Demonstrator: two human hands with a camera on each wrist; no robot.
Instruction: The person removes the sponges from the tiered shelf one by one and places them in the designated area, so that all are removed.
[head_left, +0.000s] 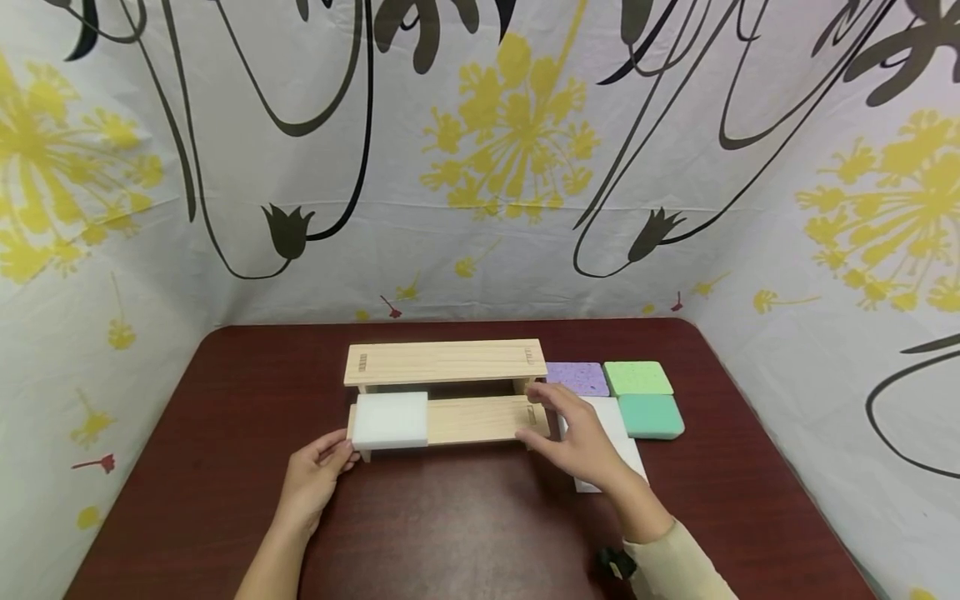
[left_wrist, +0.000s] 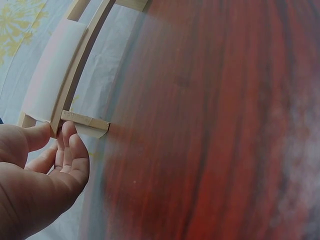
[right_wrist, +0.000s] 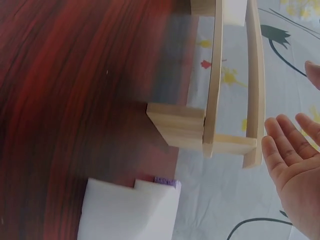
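A two-tier wooden shelf (head_left: 480, 419) stands on the table, its back step raised above the front one. On the left part of the front step lies a white sponge block (head_left: 392, 419). My left hand (head_left: 311, 483) grips the left end of that step; in the left wrist view the thumb is at the board's corner beside the white block, fingers curled below near the shelf leg (left_wrist: 85, 121). Over the shelf's right end hovers my right hand (head_left: 585, 442), thumb and fingers spread apart. The right wrist view shows its fingers extended beside the shelf, holding nothing.
Right of the shelf lie a purple sponge (head_left: 577, 378), a light green sponge (head_left: 639, 377), a teal sponge (head_left: 651, 416) and white pieces (head_left: 611, 433) partly under the right hand. A small black object (head_left: 617, 563) is by the right sleeve. Patterned cloth surrounds the dark red table (head_left: 450, 533).
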